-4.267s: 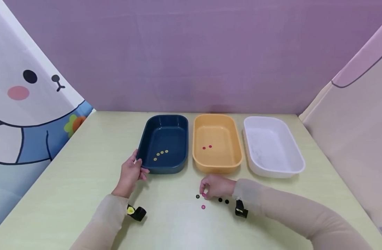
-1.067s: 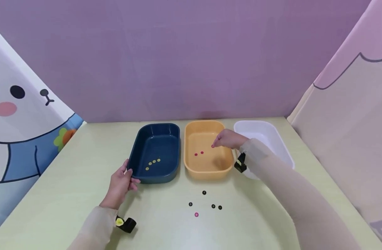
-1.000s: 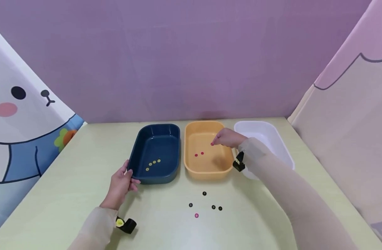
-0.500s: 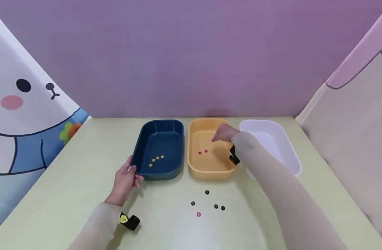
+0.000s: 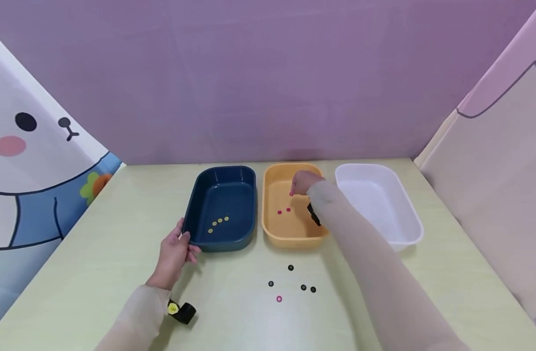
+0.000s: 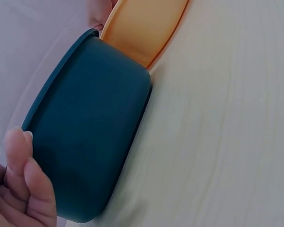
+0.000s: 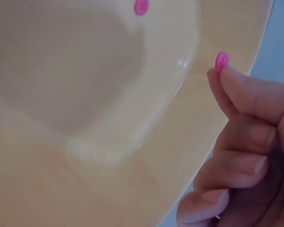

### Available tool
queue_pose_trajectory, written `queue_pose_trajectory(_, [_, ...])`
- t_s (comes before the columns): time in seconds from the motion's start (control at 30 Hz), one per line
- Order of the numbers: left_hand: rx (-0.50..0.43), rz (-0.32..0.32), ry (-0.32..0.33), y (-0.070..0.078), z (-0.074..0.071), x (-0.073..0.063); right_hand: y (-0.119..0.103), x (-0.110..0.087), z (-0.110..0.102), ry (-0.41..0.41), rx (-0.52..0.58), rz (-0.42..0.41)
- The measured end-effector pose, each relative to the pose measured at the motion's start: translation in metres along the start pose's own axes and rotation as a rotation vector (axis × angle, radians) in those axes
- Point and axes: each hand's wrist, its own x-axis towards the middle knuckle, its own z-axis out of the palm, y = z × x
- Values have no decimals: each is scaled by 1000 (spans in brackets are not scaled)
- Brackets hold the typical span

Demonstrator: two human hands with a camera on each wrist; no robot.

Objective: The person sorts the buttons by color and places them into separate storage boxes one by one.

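Between thumb and index fingertip, my right hand (image 5: 306,182) pinches a pink button (image 7: 221,62), held over the orange tray (image 5: 296,242). Two more pink buttons (image 5: 288,209) lie on that tray's floor. My left hand (image 5: 173,253) grips the near left corner of the dark blue tray (image 5: 224,245), its thumb at the rim. Several yellow buttons (image 5: 220,220) lie in a slanting row inside the blue tray. On the table in front of the trays are several black buttons (image 5: 290,267) and one pink button with a pale middle (image 5: 279,299).
To the right of the orange tray stands a white tray (image 5: 377,204), partly covered by my right sleeve. A purple cloth backdrop (image 5: 268,83) rises behind the table (image 5: 232,302), with printed cloth panels at both sides.
My right hand has taken a pink button from the table to above the orange tray, lately shifting left and farther back. My left hand keeps its grip on the blue tray.
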Motion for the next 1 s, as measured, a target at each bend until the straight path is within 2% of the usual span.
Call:
queue_pose_trajectory(0.1, [0, 3, 1, -1, 0, 0, 3, 4, 4, -1, 17, 34])
queue_pose_trajectory(0.33, [-1, 17, 2, -2, 0, 1, 21, 27, 23, -27, 10, 39])
queue_pose_trajectory(0.43, [0, 14, 3, -2, 0, 1, 25, 32, 28, -46, 6, 74])
queue_pose_trajectory(0.53, [-2, 16, 5, -3, 0, 1, 27, 34, 31, -60, -16, 107])
queue_pose_trajectory(0.67, [-6, 25, 7, -3, 0, 1, 26, 31, 34, -71, -50, 106])
queue_pose_trajectory(1.0, [-25, 29, 5, -3, 2, 0, 26, 32, 40, -79, -35, 138])
